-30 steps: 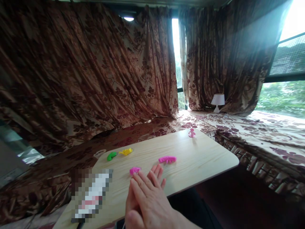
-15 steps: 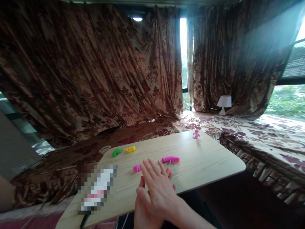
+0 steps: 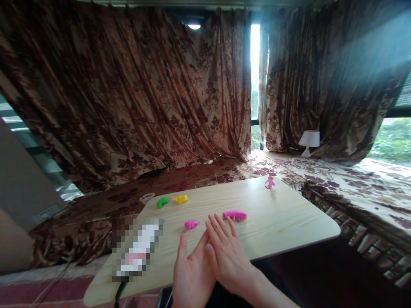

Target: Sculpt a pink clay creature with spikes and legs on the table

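Observation:
My right hand lies across my left hand, palms pressed together over the near edge of the table. The left hand faces up with its thumb standing out and its fingers stretched under the right. The right hand's fingers are straight. Whether anything lies between the palms is hidden. Beyond the fingertips lie a long magenta clay-like piece with small legs and a smaller magenta lump. Farther off are a curved green piece, a yellow shaped piece and a pink standing figure.
The pieces lie on a pale wooden table with rounded corners. A blurred white object with a black strap rests at its left. Behind stand a floral-covered ledge, a small white lamp and patterned curtains.
My hands have slid against each other, so the left palm and thumb show more. The smaller magenta lump is now fully visible. The view has shifted slightly left.

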A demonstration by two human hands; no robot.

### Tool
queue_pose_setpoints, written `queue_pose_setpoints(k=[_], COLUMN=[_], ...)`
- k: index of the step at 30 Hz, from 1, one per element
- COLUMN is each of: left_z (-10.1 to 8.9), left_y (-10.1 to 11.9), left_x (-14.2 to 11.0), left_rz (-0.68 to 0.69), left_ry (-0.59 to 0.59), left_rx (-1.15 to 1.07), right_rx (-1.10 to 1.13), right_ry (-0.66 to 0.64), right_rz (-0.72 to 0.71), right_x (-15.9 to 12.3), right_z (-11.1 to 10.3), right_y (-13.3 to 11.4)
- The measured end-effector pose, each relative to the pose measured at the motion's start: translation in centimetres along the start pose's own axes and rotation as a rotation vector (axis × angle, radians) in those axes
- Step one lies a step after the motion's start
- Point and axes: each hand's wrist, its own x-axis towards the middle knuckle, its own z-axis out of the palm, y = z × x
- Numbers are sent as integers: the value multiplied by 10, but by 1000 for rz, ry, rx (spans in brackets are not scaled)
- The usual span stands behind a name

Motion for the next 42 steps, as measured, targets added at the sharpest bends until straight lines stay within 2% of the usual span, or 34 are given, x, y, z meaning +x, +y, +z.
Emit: queue_pose_setpoints(k=[4,7,10,13,16,20,23,27,30,33,35,39,40,42], left_z=[-6,-5,1,1,-1,6,10,-2,-10,-8,-6,-8,-8,-8], left_y=[-6,-18,-16,-4,-6,-14,-5,-1,-16,-18,-9,3,0,-8], left_x=[7,8,3,4,8,8,5,7,8,7,5,5,5,5], left_rz=[106,79,-33,-2,91,-6,-68,96,192,37,-41,60,77,59], left_ry=[-83,-108,-78,-31,-30,-54,-63,-25,-19,-29,-8,54,58,58], left_rx=[67,64,-20,13,92,41,-40,18,35,1,-20,55,70,78], right_rx=[33,17,-28,-18,33,9,-23,57,89,36,15,85,101,91], right_ry=[-60,-20,12,-35,-82,-15,-17,-94,-88,-43,-53,-129,-131,-101], right_rz=[-144,-31,53,-52,-151,18,47,-139,-108,34,27,-174,-185,-110], right_x=[-5,5,7,-3,-4,14,12,-3,4,14,10,-4,-3,4], right_z=[3,2,-1,-3,-3,-4,-7,-6,-4,-4,-6,-7,-6,-5], right_y=[-11,-7,6,2,-13,-6,6,-10,-18,-8,-3,-13,-16,-14])
